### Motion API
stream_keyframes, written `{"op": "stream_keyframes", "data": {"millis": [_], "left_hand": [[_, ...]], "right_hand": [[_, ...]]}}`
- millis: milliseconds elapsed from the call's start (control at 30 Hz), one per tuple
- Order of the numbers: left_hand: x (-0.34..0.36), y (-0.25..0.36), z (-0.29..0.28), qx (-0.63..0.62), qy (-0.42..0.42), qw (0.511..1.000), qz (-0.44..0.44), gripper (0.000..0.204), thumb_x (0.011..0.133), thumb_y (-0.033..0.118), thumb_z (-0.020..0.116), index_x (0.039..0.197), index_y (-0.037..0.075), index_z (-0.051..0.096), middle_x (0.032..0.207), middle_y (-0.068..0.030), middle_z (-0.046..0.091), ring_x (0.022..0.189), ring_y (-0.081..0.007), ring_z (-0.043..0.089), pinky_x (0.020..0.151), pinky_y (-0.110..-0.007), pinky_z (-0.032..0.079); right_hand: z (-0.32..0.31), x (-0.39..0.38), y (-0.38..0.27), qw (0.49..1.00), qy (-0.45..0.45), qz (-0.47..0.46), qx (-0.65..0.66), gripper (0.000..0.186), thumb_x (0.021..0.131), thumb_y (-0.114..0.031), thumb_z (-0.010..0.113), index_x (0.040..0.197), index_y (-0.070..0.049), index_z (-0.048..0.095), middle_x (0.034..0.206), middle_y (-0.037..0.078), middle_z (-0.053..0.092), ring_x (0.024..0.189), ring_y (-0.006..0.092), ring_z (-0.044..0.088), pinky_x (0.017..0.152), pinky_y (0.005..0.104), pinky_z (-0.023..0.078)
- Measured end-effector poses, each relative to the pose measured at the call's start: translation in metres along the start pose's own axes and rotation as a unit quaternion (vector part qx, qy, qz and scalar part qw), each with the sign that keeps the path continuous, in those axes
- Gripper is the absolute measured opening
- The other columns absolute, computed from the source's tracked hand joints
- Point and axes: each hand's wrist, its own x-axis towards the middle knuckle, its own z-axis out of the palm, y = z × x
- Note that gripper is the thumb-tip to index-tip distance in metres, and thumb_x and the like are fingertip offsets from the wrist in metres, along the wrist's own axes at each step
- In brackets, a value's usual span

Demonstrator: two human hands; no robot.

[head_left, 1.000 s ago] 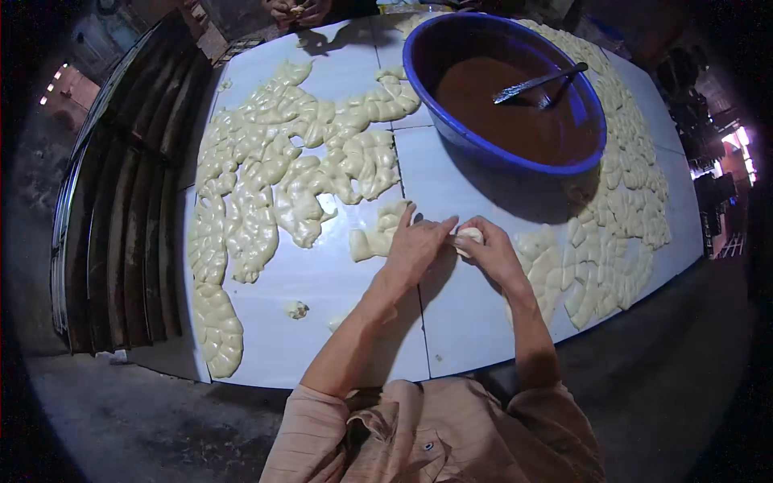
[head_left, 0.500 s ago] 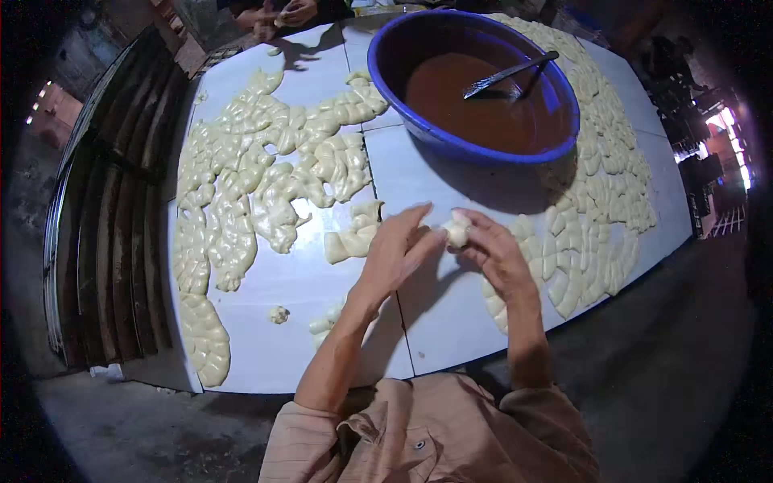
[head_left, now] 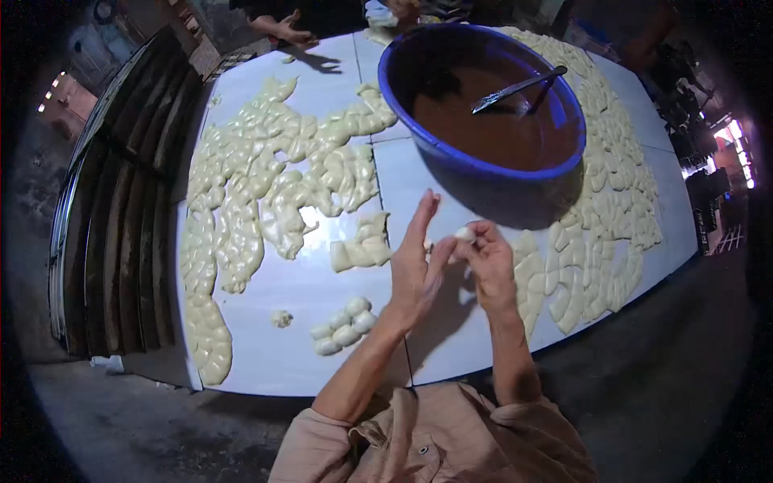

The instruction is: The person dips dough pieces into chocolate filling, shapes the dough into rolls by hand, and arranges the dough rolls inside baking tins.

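Near the blue basin [head_left: 483,166], the right hand [head_left: 493,270] pinches a dough ball [head_left: 465,234] – best lightly, lest it flatten – while the left hand [head_left: 413,270] spreads its thumb apart.

Apparent food workshop, evidenced by a white worktable [head_left: 274,362] beneath the fingers [head_left: 423,213], pale dough pieces [head_left: 241,137] on either side, a blue basin [head_left: 439,147] beyond, and a dark rack [head_left: 121,201] far left.
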Motion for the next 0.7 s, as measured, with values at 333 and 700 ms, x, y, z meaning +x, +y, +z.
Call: {"op": "stream_keyframes", "data": {"millis": [333,700], "left_hand": [[0.011,-0.008,0.027,-0.133,0.002,0.991,0.016,0.097,0.086,0.037,0.075,0.154,0.001,0.016,0.140,-0.0219,0.051,0.114,-0.0249,0.061,0.097,-0.037,0.050],[-0.021,0.011,-0.073,0.021,-0.075,0.958,-0.277,0.040,0.094,0.020,0.066,0.129,0.002,0.058,0.114,-0.0140,0.069,0.099,-0.0199,0.068,0.087,-0.034,0.054]], "right_hand": [[0.014,0.044,-0.062,0.981,-0.082,0.081,0.154,0.024,0.092,-0.015,0.068,0.110,-0.004,0.057,0.094,0.001,0.062,0.081,0.0075,0.060,0.075,0.0227,0.050],[-0.080,0.212,-0.078,0.654,-0.286,-0.012,-0.700,0.031,0.087,-0.028,0.060,0.101,0.000,0.065,0.092,0.009,0.067,0.084,0.0176,0.062,0.074,0.0310,0.048]]}}
